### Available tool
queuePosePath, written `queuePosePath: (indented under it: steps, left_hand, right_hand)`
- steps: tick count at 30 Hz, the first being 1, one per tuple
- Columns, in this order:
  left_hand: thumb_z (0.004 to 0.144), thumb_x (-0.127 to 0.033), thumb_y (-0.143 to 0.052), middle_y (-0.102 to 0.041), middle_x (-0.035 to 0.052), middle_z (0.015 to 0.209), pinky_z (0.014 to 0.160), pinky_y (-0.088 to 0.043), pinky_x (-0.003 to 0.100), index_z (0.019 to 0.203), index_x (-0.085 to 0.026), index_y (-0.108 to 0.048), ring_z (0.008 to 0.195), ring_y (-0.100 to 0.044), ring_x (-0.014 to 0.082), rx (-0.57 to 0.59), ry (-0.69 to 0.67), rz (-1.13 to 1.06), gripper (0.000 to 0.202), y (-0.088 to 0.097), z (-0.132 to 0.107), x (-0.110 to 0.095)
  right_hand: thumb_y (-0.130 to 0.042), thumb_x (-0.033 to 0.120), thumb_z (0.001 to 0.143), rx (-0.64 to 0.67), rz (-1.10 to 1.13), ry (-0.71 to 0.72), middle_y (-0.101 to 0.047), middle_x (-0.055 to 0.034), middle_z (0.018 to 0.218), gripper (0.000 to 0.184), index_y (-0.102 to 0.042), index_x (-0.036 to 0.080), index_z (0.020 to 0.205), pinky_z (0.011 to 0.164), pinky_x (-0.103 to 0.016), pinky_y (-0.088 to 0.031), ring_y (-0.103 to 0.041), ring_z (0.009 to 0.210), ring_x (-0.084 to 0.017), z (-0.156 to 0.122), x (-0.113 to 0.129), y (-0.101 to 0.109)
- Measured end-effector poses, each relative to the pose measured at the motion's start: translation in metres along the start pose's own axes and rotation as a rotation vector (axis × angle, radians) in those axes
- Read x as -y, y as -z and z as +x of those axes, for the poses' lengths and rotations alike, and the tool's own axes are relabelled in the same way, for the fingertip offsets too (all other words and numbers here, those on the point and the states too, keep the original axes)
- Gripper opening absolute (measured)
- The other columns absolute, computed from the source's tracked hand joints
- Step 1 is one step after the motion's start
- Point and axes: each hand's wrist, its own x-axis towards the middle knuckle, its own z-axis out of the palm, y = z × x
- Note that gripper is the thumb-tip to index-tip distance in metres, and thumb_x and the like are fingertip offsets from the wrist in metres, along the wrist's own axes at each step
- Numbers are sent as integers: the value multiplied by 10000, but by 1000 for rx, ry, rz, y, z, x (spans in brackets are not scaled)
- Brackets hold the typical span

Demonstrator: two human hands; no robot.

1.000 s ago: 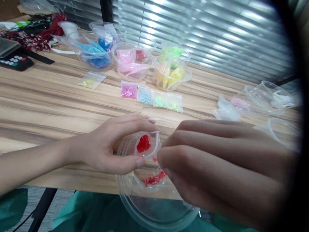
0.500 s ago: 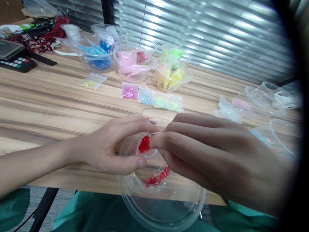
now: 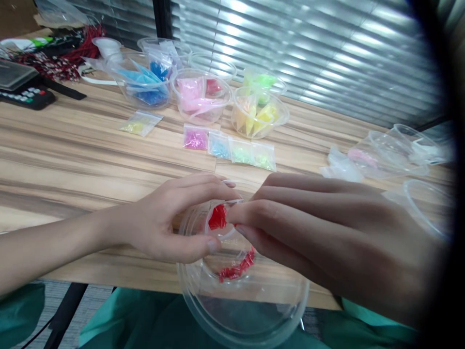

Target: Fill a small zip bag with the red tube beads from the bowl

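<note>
A clear round plastic tub (image 3: 203, 315) stands at the table's front edge, overhanging it a little. Red plastic bits (image 3: 237, 269) lie along its bottom. Over the tub is a small clear plastic bag (image 3: 227, 231) with more red bits (image 3: 217, 217) inside. My left hand (image 3: 170, 213) curves around the bag from the left, thumb below and fingers above. From the right, my right hand (image 3: 308, 228) has its fingers closed at the bag's mouth, thumb and forefinger pressed together. Its fingertips partly hide the bag, and a speck of red shows beside them.
Tubs of blue packets (image 3: 143, 89), pink packets (image 3: 192, 94) and yellow packets (image 3: 265, 114) stand at the back. Several small bags of coloured bits (image 3: 220, 145) lie before them. More clear tubs (image 3: 395, 150) are at right, a remote control (image 3: 29, 99) and wires (image 3: 69, 58) at left.
My right hand has shifted very slightly at the bag, and a bit of red now shows by its fingertips. My left hand stays put.
</note>
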Motion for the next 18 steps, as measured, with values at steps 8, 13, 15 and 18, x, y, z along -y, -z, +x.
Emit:
queuePosePath:
  steps: [8,13,15,18]
  left_hand:
    - [816,-378,-648,-637,109,1236,900,-545,403,1340,-228,-502,1127,-620,292,9,28,14,564,1,-1,-1]
    - [815,-381,-644,-636,108,1231,890,-551,411,1343,-233,-500,1111,-625,294,7,19,14,567,0,-1,0]
    - [822,-375,-636,-642,97,1222,870,-557,405,1346,-259,-489,1099,-630,289,-2,13,13,556,0,-1,0]
    - [826,-376,-637,-653,84,1203,835,-564,392,1351,-292,-469,1069,-640,282,-9,-11,1,558,0,0,1]
  right_hand:
    - [-415,83,980,37,-19,-20,-566,-20,690,344,-612,136,703,586,-242,-448,-489,622,-113,-1,0,2]
    - [-411,67,973,35,-45,11,-554,-24,683,343,-624,124,710,590,-242,-443,-495,630,-117,-1,-1,1]
    - [-414,81,980,19,-45,7,-555,-22,693,345,-619,131,708,599,-239,-448,-504,635,-114,-1,-1,1]
    - [-415,95,991,14,-46,-29,-559,-18,697,350,-613,141,706,603,-236,-451,-507,631,-110,-1,0,1]
